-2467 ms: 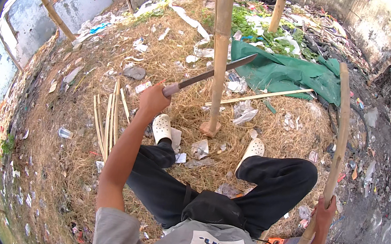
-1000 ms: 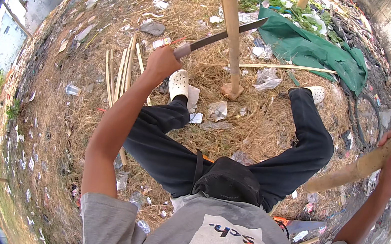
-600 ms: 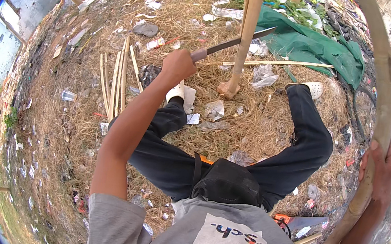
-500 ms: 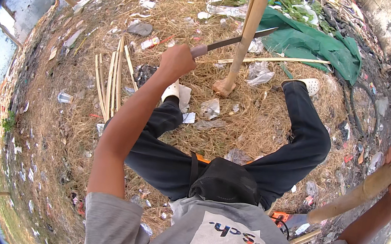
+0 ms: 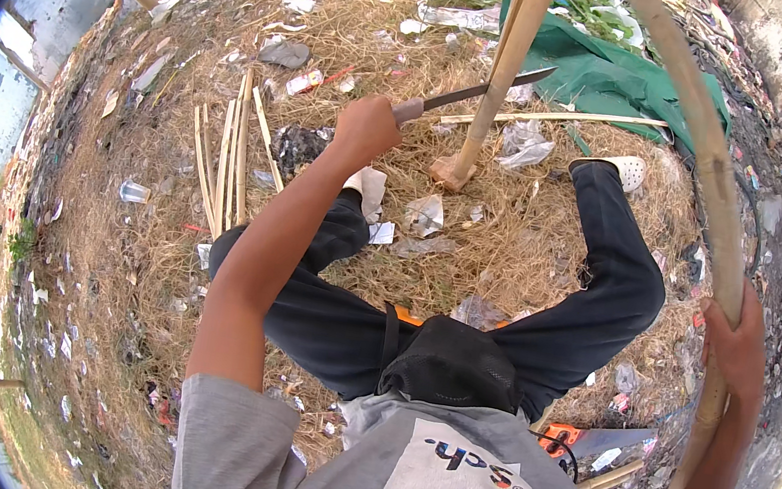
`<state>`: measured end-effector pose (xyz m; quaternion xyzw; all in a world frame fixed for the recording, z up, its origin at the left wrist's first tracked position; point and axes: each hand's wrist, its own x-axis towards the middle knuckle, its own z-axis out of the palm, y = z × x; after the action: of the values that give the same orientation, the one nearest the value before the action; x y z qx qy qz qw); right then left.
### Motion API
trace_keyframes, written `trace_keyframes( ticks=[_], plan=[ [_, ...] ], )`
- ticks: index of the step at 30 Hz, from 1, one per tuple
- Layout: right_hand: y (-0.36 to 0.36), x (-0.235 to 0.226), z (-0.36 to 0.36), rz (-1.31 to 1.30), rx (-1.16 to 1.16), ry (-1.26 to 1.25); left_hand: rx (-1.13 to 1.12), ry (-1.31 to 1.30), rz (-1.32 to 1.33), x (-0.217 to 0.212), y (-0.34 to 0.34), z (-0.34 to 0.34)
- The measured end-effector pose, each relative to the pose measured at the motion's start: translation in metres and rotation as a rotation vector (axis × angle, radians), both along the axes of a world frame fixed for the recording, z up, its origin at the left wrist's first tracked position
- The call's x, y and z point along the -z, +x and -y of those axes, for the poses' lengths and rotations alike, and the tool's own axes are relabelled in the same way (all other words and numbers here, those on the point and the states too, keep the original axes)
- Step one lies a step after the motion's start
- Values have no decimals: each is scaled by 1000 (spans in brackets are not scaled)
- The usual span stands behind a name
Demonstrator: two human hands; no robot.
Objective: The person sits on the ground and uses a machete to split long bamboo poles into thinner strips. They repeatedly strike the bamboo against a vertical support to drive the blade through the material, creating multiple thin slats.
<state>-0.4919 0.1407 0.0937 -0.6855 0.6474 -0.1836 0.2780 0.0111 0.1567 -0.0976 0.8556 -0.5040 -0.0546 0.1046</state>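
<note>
Down on the dry straw, from the head camera, the left hand is wrapped tight around the handle of a long knife. Its blade touches an upright bamboo pole that stands on the ground between the feet. The right hand is closed around a second, curved bamboo pole off to the side. Thin bamboo strips lie near the left knee.

To cut well, I think the blade should meet the pole at a slant, with short, steady chops. Legs and sandals should stay clear of the knife's path.
</note>
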Motion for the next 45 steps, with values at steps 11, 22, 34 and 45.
trace_keyframes(
  ticks=[11,22,34,45],
  plan=[
    [52,153,13,-136,-245,320,-73,-6,-47,11,-1,-6],
    [0,-41,23,305,138,-239,-157,-15,-83,29,22,-28],
    [36,91,22,27,-228,432,-80,33,25,18,11,-22],
    [49,94,70,320,-72,-296,-112,100,-55,12,-2,-11]
  ],
)
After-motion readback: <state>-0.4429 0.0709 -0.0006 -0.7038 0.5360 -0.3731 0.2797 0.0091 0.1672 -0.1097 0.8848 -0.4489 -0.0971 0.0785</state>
